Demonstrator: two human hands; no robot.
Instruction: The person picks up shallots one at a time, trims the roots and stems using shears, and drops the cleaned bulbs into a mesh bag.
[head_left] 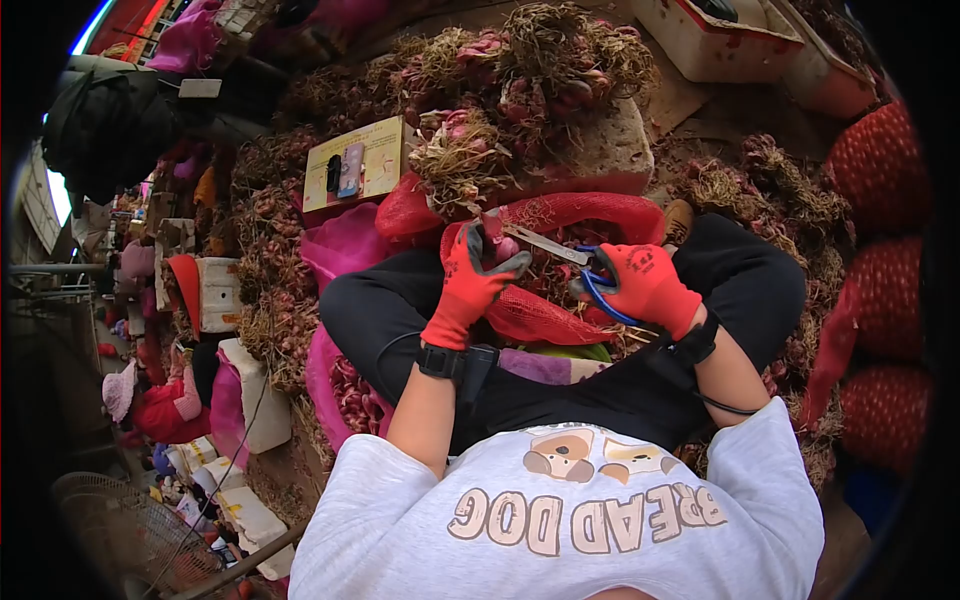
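My left hand (470, 280), in a red and grey glove, is closed around a purple shallot (497, 246) held above my lap. My right hand (645, 285), also gloved in red, grips blue-handled scissors (560, 250), whose metal blades point left and touch the shallot near its top. Under both hands lies a red mesh sack (560, 215) full of trimmed shallots, resting between my black-trousered knees.
A big heap of rooted shallot bunches (520, 80) lies on a foam block (610, 150) ahead. A cardboard piece with a phone (350, 165) sits at left. Filled red mesh sacks (880, 170) stand at right, white crates (720, 40) behind. Another person in red (165, 400) sits at far left.
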